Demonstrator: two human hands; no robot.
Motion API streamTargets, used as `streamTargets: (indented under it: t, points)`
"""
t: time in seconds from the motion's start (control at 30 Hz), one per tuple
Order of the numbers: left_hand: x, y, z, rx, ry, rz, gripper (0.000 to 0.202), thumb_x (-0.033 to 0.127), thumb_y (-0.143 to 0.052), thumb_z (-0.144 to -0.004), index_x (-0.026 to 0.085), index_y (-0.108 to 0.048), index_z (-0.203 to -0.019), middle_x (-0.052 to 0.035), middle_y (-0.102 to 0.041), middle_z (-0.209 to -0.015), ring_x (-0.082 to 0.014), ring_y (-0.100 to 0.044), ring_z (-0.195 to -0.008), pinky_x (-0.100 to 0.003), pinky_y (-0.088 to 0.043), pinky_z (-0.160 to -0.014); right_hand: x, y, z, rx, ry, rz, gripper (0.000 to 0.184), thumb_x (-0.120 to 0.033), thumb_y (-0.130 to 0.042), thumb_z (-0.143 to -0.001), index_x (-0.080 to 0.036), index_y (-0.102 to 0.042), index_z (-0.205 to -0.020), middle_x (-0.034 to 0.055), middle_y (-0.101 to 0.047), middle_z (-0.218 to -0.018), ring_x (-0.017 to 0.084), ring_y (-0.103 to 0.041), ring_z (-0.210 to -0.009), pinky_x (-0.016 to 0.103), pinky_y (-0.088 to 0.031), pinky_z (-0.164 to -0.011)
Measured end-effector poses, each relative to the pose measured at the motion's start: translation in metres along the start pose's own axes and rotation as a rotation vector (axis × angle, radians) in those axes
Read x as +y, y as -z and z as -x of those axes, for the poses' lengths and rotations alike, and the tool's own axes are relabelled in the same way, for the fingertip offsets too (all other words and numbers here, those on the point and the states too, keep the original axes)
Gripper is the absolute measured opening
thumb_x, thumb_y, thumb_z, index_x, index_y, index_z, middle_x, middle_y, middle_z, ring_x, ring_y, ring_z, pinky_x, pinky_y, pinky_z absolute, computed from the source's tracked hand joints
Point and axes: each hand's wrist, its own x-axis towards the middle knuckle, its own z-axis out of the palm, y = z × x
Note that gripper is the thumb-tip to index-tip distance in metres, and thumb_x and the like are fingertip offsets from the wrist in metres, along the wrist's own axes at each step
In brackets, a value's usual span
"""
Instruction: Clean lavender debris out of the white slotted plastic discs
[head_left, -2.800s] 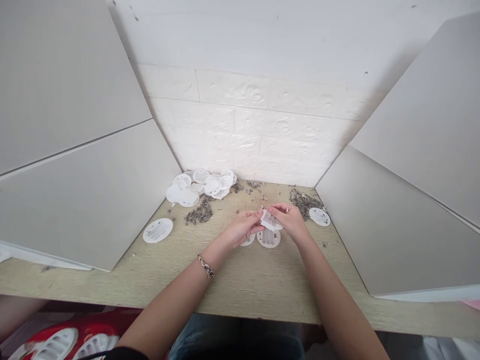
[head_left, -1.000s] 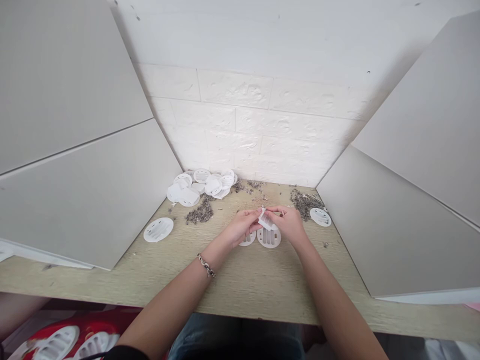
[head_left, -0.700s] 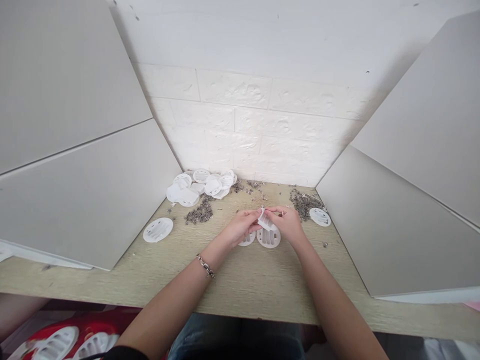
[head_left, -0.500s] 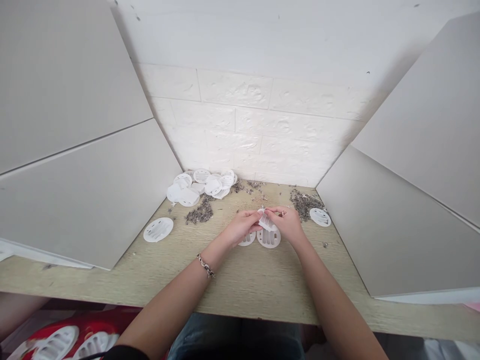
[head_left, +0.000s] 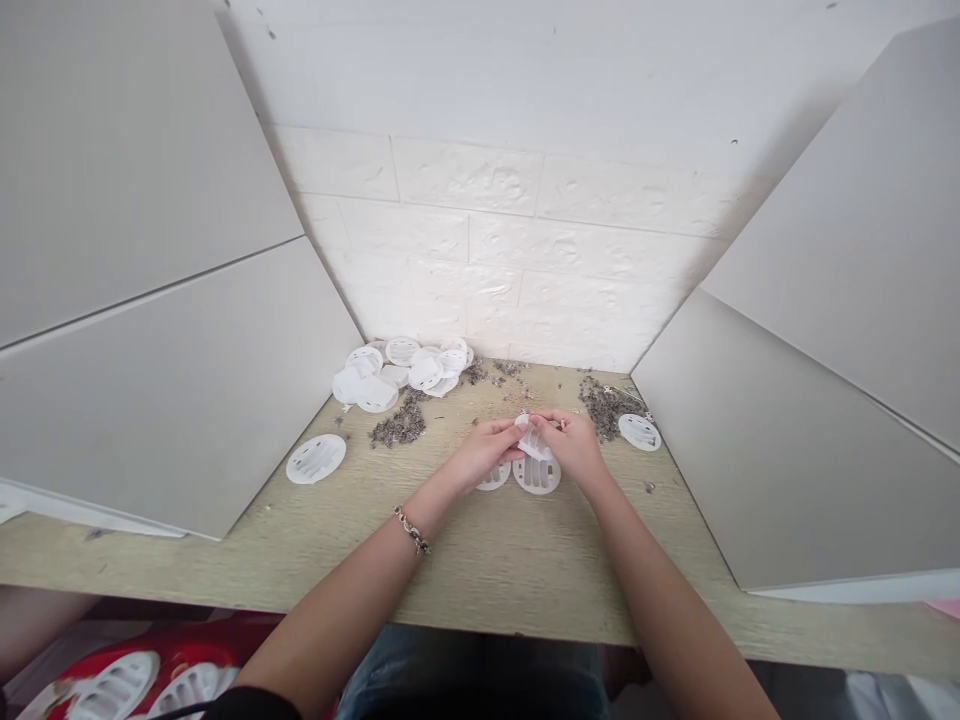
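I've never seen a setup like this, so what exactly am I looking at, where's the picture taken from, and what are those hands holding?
There's no machine here. This picture comes from a camera worn on a person's head, looking forward and down, so the arms are the person's own. The left hand and right hand together hold a small white slotted plastic piece up by its edges. Just below them, white slotted plastic discs lie on the pale wooden tabletop. A heap of white discs sits against the white brick-pattern wall, and grey-brown dried crumbs are scattered around. Large grey panels stand on both sides.
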Motion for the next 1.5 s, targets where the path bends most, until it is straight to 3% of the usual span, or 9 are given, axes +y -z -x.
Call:
streamTargets:
  t: [0.47,0.9,1.1,1.5]
  points:
    - [0.000,0.001,-0.001,-0.031,-0.026,0.046,0.032,0.039,-0.068,-0.059,0.014,-0.064,-0.079,-0.0025,-0.062,-0.078,-0.0084,-0.057,-0.073,-0.018,-0.045,-0.073,0.000,0.000,0.000,-0.033,0.019,-0.074,0.025,-0.034,-0.053,-0.069,-0.016,-0.067,-0.080,0.0047,-0.065,-0.084,0.017,-0.059,-0.077,0.027,-0.045,-0.069]
    - [0.004,-0.004,0.003,-0.028,-0.015,0.011,0.041,0.042,-0.071,-0.054,0.012,-0.064,-0.081,-0.0049,-0.063,-0.083,-0.0096,-0.056,-0.077,-0.020,-0.045,-0.075,0.006,-0.004,-0.007,-0.079,-0.273,-0.609,0.038,-0.039,-0.071,-0.047,-0.013,-0.063,-0.074,0.0030,-0.062,-0.068,0.010,-0.052,-0.055,0.021,-0.041,-0.053]
    - [0.002,-0.001,0.001,-0.052,-0.011,-0.012,0.041,0.042,-0.068,-0.058,0.015,-0.064,-0.090,-0.0040,-0.062,-0.088,-0.0081,-0.056,-0.078,-0.016,-0.044,-0.070,0.009,-0.007,-0.008,-0.126,-0.269,-0.592,0.048,-0.045,-0.068,-0.052,-0.011,-0.064,-0.085,0.0057,-0.063,-0.076,0.011,-0.052,-0.059,0.020,-0.040,-0.053]
    - [-0.004,0.002,-0.001,-0.089,-0.028,-0.095,0.044,0.046,-0.067,-0.059,0.016,-0.065,-0.091,-0.0025,-0.062,-0.079,-0.0076,-0.055,-0.075,-0.018,-0.043,-0.074,0.011,-0.006,-0.008,-0.122,-0.190,-0.467,0.037,-0.044,-0.062,-0.056,-0.011,-0.064,-0.073,0.0034,-0.061,-0.068,0.010,-0.050,-0.058,0.021,-0.038,-0.055]
